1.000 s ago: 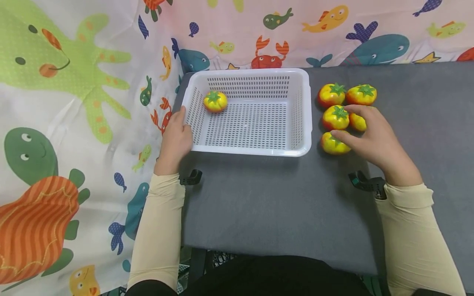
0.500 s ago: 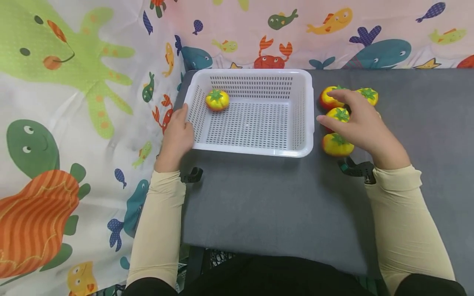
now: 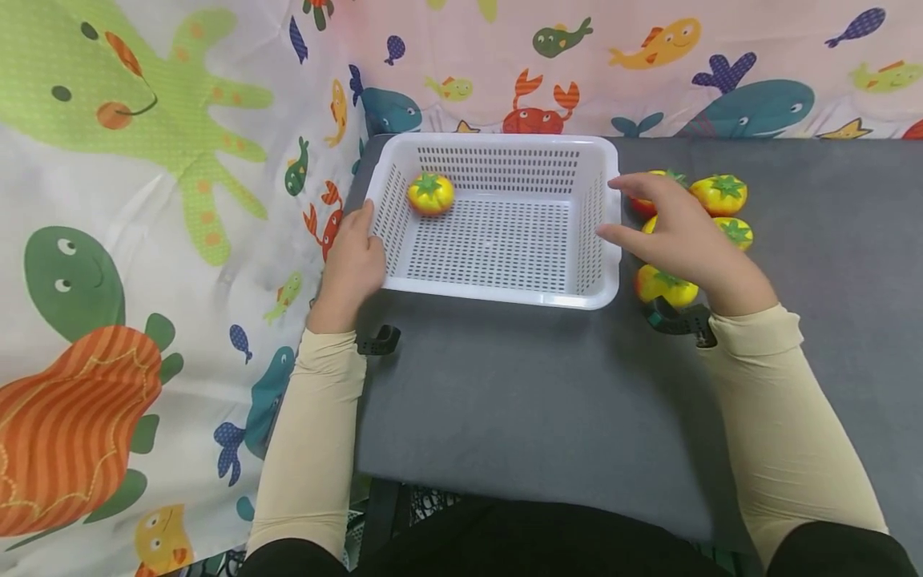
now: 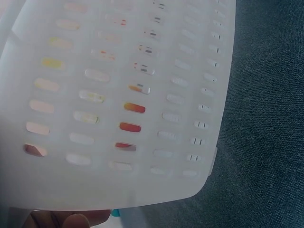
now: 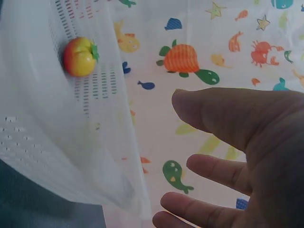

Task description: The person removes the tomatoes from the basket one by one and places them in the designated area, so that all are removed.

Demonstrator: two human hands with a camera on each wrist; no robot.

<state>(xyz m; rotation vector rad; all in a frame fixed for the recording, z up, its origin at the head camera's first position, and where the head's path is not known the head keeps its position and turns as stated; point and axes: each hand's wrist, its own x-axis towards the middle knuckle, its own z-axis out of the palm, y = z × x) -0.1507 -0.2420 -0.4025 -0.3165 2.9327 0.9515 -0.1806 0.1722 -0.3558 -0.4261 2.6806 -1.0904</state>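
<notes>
A white slotted plastic basket [image 3: 497, 298] stands on the grey table, with one yellow-and-red toy fruit with a green leafy top [image 3: 431, 195] in its back left corner. My left hand [image 3: 349, 268] holds the basket's left rim; in the left wrist view its fingers [image 4: 71, 219] show at the edge of the basket wall [image 4: 109, 187]. My right hand [image 3: 695, 240] hovers at the basket's right rim, thumb and fingers spread, holding nothing. Beneath and behind it lie several like fruits [image 3: 719, 195], some partly hidden. The right wrist view shows that hand [image 5: 266, 133] beside the basket.
A sea-animal curtain [image 3: 447, 48] hangs along the table's back edge, and another stretch [image 3: 180, 336] runs down the left side, close to my left arm. The grey tabletop [image 3: 519, 401] extends in front of the basket and to the right.
My right hand has moved left and slightly back, from above the loose fruits to the basket's right rim, carrying nothing. My left hand stays on the basket, and the fruits lie as before.
</notes>
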